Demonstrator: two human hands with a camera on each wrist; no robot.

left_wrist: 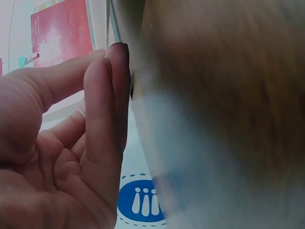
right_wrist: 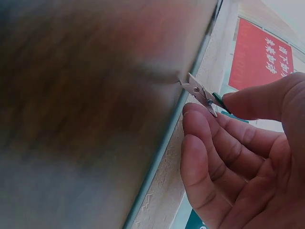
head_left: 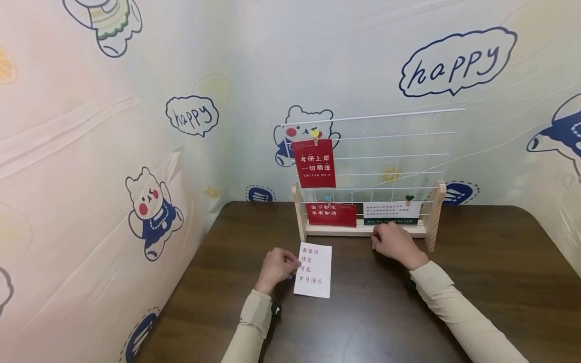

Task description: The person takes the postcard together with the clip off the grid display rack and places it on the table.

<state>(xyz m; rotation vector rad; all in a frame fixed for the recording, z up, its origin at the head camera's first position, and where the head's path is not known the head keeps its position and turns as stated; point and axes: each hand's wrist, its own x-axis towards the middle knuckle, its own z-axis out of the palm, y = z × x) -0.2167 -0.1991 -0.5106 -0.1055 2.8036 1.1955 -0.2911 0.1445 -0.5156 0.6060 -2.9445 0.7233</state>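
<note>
A white card [head_left: 313, 272] with red writing is at the table's middle, in front of the rack. At its left edge my left hand [head_left: 279, 267] pinches it, thumb and fingertips together; in the left wrist view the fingers [left_wrist: 102, 105] hide the card. My right hand [head_left: 396, 243] is low before the rack's wooden base. Between its thumb and fingertips it holds a small wooden clothespin [right_wrist: 202, 95] with a green end, its tip close to the tabletop. In the head view that clothespin is hidden by the hand.
A white wire grid rack [head_left: 374, 174] on wooden feet stands at the back of the brown table [head_left: 363, 312]. Clipped to it are a tall red card [head_left: 314, 174], a wide red card [head_left: 331, 216] and a white-and-green card [head_left: 390, 213]. Behind hangs a printed curtain [head_left: 245, 75].
</note>
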